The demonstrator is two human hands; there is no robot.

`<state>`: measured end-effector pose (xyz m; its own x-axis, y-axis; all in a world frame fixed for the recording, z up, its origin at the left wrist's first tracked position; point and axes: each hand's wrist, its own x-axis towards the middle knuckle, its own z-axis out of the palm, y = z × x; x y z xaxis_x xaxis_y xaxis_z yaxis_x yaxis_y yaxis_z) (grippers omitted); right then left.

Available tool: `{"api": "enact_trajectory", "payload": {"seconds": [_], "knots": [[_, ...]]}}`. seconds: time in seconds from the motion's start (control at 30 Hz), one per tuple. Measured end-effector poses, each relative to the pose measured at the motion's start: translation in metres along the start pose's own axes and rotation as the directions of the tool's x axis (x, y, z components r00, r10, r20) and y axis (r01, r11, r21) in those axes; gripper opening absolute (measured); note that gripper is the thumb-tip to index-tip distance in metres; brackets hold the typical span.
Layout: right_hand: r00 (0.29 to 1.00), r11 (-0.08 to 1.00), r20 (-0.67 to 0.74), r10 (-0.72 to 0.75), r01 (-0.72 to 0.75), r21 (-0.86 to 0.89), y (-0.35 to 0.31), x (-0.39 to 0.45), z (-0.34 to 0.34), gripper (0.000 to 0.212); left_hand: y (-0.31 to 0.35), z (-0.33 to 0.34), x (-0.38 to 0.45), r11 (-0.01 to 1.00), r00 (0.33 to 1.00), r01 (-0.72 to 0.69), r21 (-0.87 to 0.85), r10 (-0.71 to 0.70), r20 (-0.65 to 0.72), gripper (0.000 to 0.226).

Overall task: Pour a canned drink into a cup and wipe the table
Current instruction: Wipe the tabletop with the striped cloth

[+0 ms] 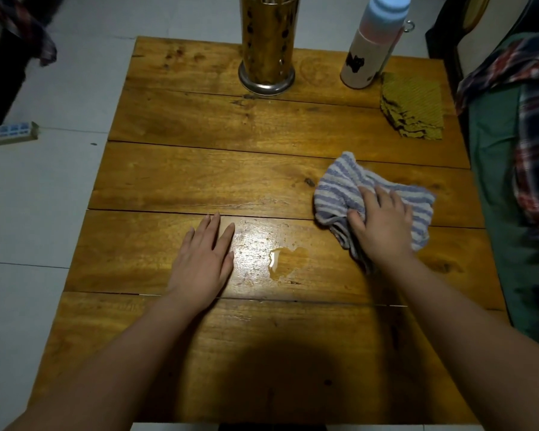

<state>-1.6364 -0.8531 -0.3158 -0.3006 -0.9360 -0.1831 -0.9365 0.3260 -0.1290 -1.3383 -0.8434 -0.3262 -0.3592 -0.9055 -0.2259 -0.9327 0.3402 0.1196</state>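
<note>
A crumpled blue-and-white striped cloth lies on the wooden table, near a small puddle.

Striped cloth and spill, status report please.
Right hand grips striped cloth. Left hand flat on table. Spill unwiped, path clear.

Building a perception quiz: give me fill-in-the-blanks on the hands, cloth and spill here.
1. The right hand grips the ____-and-white striped cloth.
2. The left hand lies ____ on the wooden table.
3. The puddle sits ____ the two hands.
4. The folded green cloth lies beside the ____ with the blue cap.

Answers: blue; flat; between; bottle
</note>
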Motion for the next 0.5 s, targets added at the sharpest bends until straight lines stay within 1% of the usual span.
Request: {"api": "enact_trajectory", "payload": {"seconds": [0.07, 0.13, 0.23, 0.3, 0.33, 0.4, 0.5], "knots": [[0.999, 0.999, 0.007, -0.041, 0.041, 0.011, -0.01, -0.011, 0.002, 0.054, -0.001, 0.001, -0.003, 1.0, 1.0, -0.013, 0.014, 0.013, -0.006, 0.057], [0.993, 0.994, 0.03, -0.113, 0.113, 0.008, -0.024, -0.027, 0.004, 0.056, -0.002, 0.002, -0.006, 1.0, 1.0, -0.02, 0.023, 0.02, -0.013, 0.056], [0.956, 0.96, 0.084, -0.281, 0.281, 0.005, -0.044, -0.058, 0.011, 0.065, -0.004, 0.003, -0.011, 0.999, 0.999, -0.033, 0.024, 0.033, -0.022, 0.051], [0.939, 0.944, 0.126, -0.321, 0.328, -0.034, -0.047, -0.069, 0.013, 0.06, -0.005, 0.003, -0.014, 0.998, 0.999, -0.038, 0.044, 0.039, -0.017, 0.051], [0.94, 0.946, 0.137, -0.313, 0.322, -0.046, -0.044, -0.069, 0.013, 0.058, -0.006, 0.003, -0.016, 0.998, 0.999, -0.041, 0.056, 0.041, -0.008, 0.053], [0.959, 0.961, 0.113, -0.261, 0.269, -0.06, -0.034, -0.062, 0.01, 0.055, -0.009, 0.001, -0.017, 0.996, 0.999, -0.05, 0.069, 0.049, 0.017, 0.054], [0.994, 0.993, 0.066, -0.086, 0.091, -0.073, -0.015, -0.052, 0.005, 0.052, -0.011, 0.0, -0.02, 0.994, 0.998, -0.066, 0.083, 0.064, 0.025, 0.053]]}}
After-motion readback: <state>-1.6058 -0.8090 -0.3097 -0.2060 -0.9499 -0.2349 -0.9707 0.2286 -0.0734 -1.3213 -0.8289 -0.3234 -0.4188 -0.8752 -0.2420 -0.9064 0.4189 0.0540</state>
